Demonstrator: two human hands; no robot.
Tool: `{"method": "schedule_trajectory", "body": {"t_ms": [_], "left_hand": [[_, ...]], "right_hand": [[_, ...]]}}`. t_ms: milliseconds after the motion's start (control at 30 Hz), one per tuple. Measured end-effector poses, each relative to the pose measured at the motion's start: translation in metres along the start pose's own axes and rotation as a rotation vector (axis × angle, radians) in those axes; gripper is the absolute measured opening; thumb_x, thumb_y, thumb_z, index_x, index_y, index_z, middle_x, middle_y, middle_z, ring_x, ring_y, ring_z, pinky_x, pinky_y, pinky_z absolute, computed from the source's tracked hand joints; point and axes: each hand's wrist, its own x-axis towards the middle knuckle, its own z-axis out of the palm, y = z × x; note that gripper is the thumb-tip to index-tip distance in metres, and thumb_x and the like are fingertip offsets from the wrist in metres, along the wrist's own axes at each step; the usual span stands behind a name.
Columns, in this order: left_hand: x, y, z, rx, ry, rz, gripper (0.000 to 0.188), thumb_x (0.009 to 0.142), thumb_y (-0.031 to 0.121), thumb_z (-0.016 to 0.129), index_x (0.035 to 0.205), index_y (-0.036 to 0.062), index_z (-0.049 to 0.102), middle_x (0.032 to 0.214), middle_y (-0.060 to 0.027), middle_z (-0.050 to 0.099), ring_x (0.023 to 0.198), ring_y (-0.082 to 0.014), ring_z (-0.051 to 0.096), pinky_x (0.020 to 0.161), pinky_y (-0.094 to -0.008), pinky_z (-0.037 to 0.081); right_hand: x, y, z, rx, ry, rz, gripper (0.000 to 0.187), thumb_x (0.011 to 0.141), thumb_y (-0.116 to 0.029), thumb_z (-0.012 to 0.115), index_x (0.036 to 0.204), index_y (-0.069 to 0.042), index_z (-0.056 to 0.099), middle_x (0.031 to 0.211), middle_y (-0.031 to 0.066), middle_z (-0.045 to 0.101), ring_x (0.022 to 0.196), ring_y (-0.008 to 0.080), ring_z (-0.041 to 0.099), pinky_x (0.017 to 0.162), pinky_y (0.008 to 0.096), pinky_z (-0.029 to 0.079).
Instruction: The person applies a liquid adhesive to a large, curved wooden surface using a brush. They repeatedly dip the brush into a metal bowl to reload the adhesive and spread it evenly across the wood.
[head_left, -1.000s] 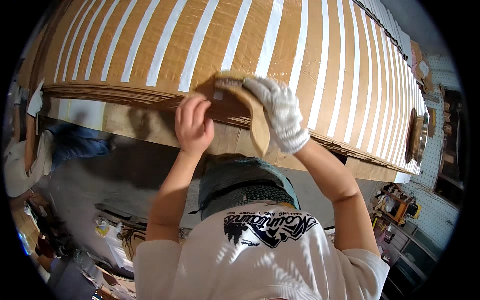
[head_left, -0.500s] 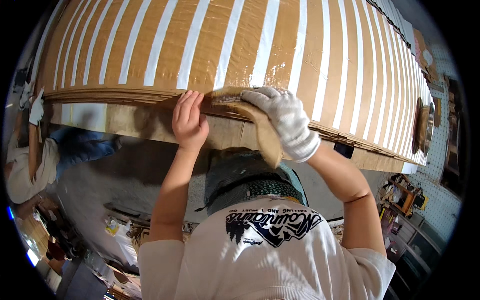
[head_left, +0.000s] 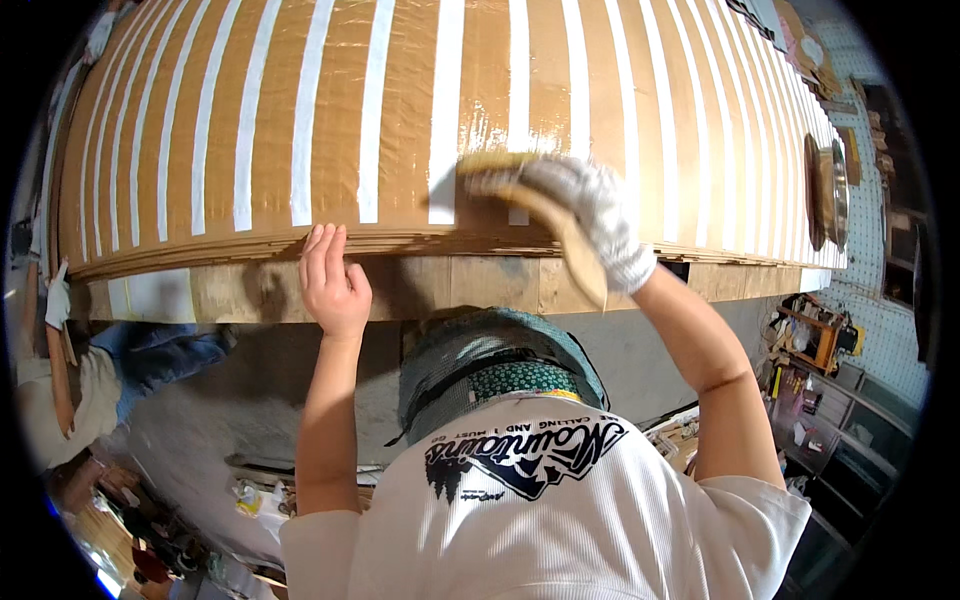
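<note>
My right hand (head_left: 600, 215), in a white knitted glove, grips a wooden-handled brush (head_left: 582, 262). Its head lies over the white strips a little in from the near edge of a wide stack of brown sheets (head_left: 405, 160); motion blurs the bristles. Bare, with fingers stretched out side by side, my left hand (head_left: 333, 285) touches that near edge with its fingertips, left of the brush. Parallel white strips run across the top sheet, and a wet-looking shine shows beyond the brush.
Under the stack runs a wooden table edge (head_left: 400, 288). A round metal bowl (head_left: 838, 195) stands at the far right end. At the left, a co-worker's gloved hand (head_left: 57, 302) is by the stack's corner. Shelves (head_left: 850, 430) stand at the lower right.
The brush in my right hand has moved from the sheets' near edge farther in over the surface. My left hand has shifted left along the edge. The whole view has tilted slightly.
</note>
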Motion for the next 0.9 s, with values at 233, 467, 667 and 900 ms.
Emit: {"method": "schedule_trajectory", "body": {"t_ms": [233, 467, 667, 900], "left_hand": [[0.013, 0.042, -0.011, -0.099, -0.133, 0.127, 0.051, 0.079, -0.003, 0.054, 0.127, 0.0039, 0.065, 0.129, -0.0150, 0.062, 0.128, -0.0348, 0.055, 0.113, -0.0508, 0.040], [0.019, 0.088, 0.014, -0.134, -0.291, 0.321, 0.060, 0.073, 0.012, 0.062, 0.132, 0.0236, 0.067, 0.132, -0.0050, 0.057, 0.126, -0.0275, 0.048, 0.115, -0.0525, 0.035], [0.012, 0.084, 0.033, -0.004, -0.267, 0.398, 0.058, 0.075, 0.015, 0.064, 0.131, 0.0285, 0.067, 0.133, -0.0051, 0.052, 0.124, -0.0298, 0.044, 0.110, -0.0563, 0.036], [0.013, 0.083, 0.038, 0.106, -0.172, 0.449, 0.030, 0.093, 0.024, 0.058, 0.116, 0.0282, 0.075, 0.130, -0.0039, 0.055, 0.120, -0.0270, 0.046, 0.105, -0.0538, 0.041]], "right_hand": [[0.018, 0.020, -0.023, 0.462, 0.142, -0.033, 0.025, 0.093, -0.016, 0.067, 0.117, -0.011, 0.073, 0.104, 0.0107, 0.074, 0.084, 0.0223, 0.072, 0.067, 0.0280, 0.060], [-0.011, 0.009, -0.023, 0.049, -0.033, 0.095, 0.034, 0.087, -0.007, 0.063, 0.120, -0.014, 0.071, 0.112, 0.0119, 0.070, 0.099, 0.0296, 0.068, 0.088, 0.0395, 0.054], [0.039, 0.029, -0.059, 0.451, -0.183, 0.555, 0.026, 0.086, -0.011, 0.074, 0.107, 0.000, 0.067, 0.102, 0.0187, 0.070, 0.090, 0.0302, 0.070, 0.078, 0.0392, 0.055], [0.182, 0.126, -0.054, 0.282, 0.161, 0.369, 0.036, 0.086, -0.013, 0.076, 0.117, -0.002, 0.062, 0.100, 0.0154, 0.071, 0.090, 0.0251, 0.069, 0.082, 0.0382, 0.055]]}}
